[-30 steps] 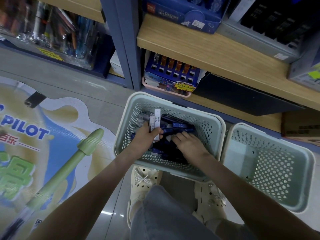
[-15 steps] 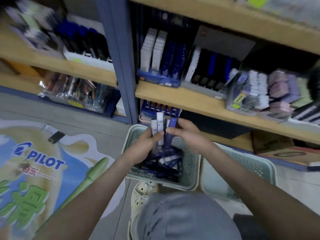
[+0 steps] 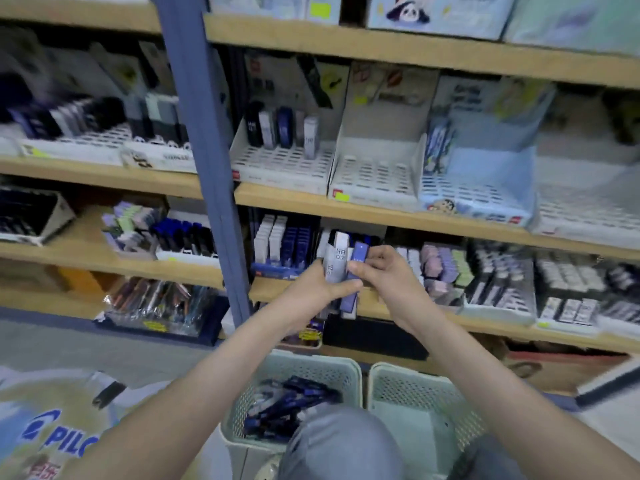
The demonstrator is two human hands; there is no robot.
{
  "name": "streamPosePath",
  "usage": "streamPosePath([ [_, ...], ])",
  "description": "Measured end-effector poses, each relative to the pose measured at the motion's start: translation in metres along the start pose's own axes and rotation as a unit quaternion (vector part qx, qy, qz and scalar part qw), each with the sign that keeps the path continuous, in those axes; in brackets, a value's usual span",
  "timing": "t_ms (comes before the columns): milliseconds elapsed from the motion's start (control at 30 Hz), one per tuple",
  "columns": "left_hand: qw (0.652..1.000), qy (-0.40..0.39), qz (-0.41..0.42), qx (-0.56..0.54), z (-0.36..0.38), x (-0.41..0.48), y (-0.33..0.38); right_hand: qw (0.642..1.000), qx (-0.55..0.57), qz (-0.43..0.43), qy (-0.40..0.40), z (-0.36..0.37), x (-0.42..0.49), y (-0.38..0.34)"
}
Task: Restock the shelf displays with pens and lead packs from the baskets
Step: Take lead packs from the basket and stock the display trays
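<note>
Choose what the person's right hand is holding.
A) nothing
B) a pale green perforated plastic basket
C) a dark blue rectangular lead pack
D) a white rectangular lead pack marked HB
C: the right hand pinches the top of the dark blue rectangular lead pack, while the white rectangular lead packs marked HB sit in the grip of the left hand.

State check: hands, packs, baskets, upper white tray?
left hand: grips a bunch of lead packs, upright.
right hand: pinches the blue pack in that bunch.
lead packs: held before the shelf, not yet slotted.
basket on image left: part-filled with dark blue packs.
basket on image right: nothing visible inside.
white tray: few packs at back, front slots bare.
</note>
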State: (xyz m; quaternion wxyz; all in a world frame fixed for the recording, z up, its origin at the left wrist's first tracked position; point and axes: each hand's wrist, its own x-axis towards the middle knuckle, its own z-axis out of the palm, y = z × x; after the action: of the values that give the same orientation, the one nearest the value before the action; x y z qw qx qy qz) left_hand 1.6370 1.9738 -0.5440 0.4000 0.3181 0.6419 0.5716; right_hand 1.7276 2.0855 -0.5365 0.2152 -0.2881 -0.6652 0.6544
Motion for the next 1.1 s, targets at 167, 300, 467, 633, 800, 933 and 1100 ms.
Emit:
streamPosePath([
  [167,0.999,-0.038,0.021,-0.025,0.031,0.001,0.050,0.998,0.020,-0.053,0.037,-0.036,-0.016,-0.041],
  [300,0.999,-0.023,0.035,0.004,0.057,0.008,0.078,0.994,0.019,-0.077,0.074,-0.065,-0.021,-0.059],
  [467,0.998,-0.016,0.061,-0.002,0.087,0.026,0.095,0.987,0.023,-0.108,0.115,-0.094,-0.024,-0.075],
  [633,0.997,0.004,0.062,-0.050,0.105,0.044,0.108,0.986,0.054,-0.118,0.103,-0.120,-0.015,-0.086],
  [800,0.994,0.016,0.089,-0.055,0.117,0.062,0.115,0.985,0.068,-0.128,0.093,-0.144,-0.004,-0.089],
  [933,0.994,0.025,0.095,-0.042,0.129,0.076,0.117,0.981,0.096,-0.135,0.101,-0.167,0.001,-0.089],
  [1100,0.993,0.025,0.099,-0.063,0.148,0.092,0.119,0.974,0.117,-0.148,0.125,-0.194,0.002,-0.087],
])
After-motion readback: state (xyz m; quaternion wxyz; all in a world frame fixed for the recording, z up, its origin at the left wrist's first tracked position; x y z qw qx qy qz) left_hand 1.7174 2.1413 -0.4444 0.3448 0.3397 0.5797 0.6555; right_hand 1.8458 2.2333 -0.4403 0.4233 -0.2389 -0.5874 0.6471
